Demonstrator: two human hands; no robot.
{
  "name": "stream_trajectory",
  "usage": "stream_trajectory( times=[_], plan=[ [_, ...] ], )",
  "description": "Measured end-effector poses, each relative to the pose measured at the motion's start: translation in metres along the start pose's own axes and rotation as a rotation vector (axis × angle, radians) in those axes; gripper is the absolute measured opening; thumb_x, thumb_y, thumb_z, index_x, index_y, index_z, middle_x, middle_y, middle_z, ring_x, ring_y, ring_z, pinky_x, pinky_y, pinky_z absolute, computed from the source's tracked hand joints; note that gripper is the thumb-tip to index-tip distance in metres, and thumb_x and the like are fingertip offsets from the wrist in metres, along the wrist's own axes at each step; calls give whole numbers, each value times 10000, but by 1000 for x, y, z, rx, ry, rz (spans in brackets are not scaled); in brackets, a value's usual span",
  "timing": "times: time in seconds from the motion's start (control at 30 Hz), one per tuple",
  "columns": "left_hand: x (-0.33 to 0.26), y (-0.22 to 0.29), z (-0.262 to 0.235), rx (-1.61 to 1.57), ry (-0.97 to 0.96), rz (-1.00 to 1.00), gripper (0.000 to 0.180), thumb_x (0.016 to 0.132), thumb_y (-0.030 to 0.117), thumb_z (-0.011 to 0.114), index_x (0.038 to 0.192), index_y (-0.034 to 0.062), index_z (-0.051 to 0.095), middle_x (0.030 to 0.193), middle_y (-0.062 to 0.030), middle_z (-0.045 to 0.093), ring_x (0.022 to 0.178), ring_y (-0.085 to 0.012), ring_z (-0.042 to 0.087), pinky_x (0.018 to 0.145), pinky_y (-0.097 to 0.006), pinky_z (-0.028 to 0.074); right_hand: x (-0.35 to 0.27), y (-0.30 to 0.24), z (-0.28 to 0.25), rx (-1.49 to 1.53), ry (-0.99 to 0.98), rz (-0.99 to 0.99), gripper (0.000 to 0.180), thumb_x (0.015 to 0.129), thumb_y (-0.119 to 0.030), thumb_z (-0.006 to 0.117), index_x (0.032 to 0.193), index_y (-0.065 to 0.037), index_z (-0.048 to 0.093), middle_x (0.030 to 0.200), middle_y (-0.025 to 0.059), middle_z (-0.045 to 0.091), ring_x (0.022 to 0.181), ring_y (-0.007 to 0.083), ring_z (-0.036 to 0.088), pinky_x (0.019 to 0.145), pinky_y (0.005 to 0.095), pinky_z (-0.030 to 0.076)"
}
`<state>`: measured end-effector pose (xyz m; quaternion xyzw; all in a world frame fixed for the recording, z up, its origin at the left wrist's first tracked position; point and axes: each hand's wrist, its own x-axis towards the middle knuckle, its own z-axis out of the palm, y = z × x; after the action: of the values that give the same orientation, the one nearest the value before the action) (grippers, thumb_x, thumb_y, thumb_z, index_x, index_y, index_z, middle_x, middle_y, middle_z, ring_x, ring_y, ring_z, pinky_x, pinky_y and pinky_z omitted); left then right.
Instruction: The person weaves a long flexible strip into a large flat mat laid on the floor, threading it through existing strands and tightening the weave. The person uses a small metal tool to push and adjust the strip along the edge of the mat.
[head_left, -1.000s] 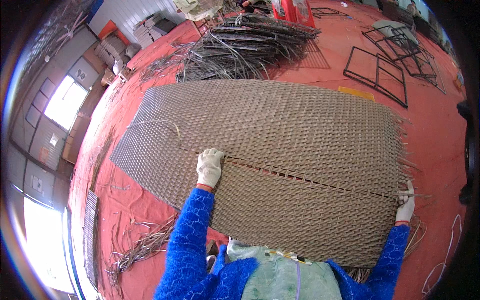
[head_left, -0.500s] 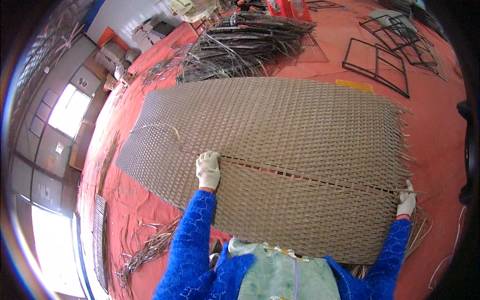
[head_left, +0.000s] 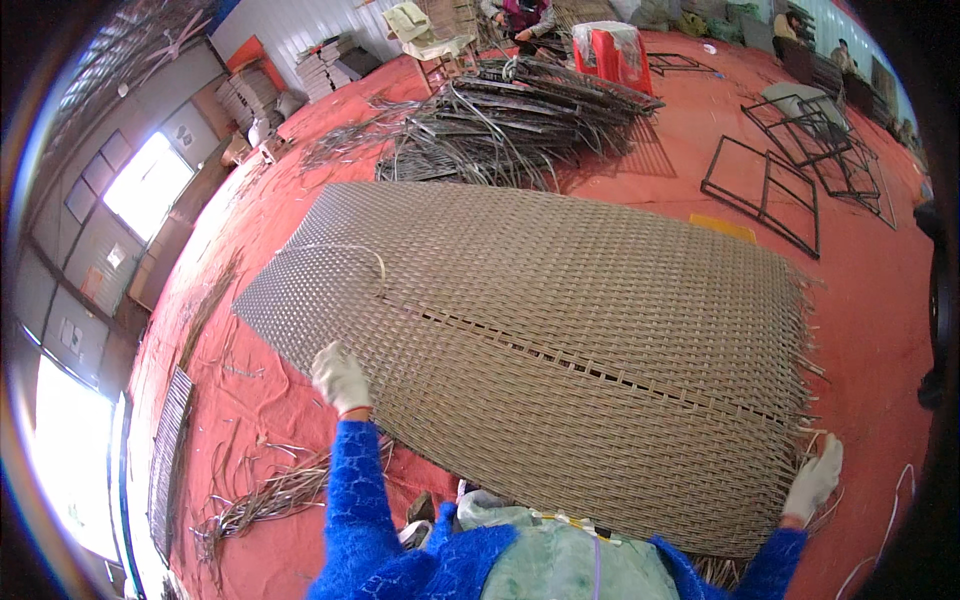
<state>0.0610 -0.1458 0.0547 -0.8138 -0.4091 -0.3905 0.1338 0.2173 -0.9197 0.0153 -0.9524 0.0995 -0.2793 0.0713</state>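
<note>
one woven mat (head_left: 560,340) lies flat on the red floor (head_left: 880,330), its near edge hidden behind the body; two gloved hands: left hand (head_left: 340,377) flat on its left edge, right hand (head_left: 815,478) at the frayed right corner, fingers spread, grip unclear

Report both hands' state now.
Left hand: gloved, open, resting on the woven mat.
Right hand: gloved, at the mat's frayed edge; grip cannot be told.

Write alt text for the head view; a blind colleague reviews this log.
A person in blue sleeves and white gloves leans over a large woven mat on a red floor, left hand on its near edge, right hand at its frayed right corner. Bundled strips and black wire frames lie beyond.
</note>
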Motion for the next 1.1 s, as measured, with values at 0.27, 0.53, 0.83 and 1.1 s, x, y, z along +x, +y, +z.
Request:
stream_trajectory(
  times=[0.27,0.53,0.83,1.1],
  plan=[
    [-34,-102,52,-1345,-492,-1272,547,886,489,620,1146,7,625,1137,-102,666,987,-290,635,865,-402,506,-125,-126,-79,362,-61,-487,281,813,-78,587,1089,-25,604,1167,156,590,1083,365,551,947,463,402],
    [-64,-109,43,-1512,-523,-1296,538,917,486,586,1169,11,619,1160,-115,657,1008,-283,635,857,-414,517,-89,-116,-63,375,163,-432,153,848,-35,581,995,-43,627,1042,130,642,984,331,590,882,434,430],
    [-112,-120,-39,-1625,-856,-969,453,963,390,547,1248,40,583,1233,-86,630,1118,-251,580,992,-382,438,-15,-104,-28,244,258,-275,103,842,-64,610,933,-46,653,951,129,671,890,317,629,787,424,485],
    [-89,-105,-118,-1204,-1123,-1492,462,810,610,590,761,216,354,714,-5,378,572,-153,398,513,-283,326,-13,-45,17,76,396,490,152,889,-216,581,877,-86,659,905,134,681,846,337,654,750,458,507]
  ],
)
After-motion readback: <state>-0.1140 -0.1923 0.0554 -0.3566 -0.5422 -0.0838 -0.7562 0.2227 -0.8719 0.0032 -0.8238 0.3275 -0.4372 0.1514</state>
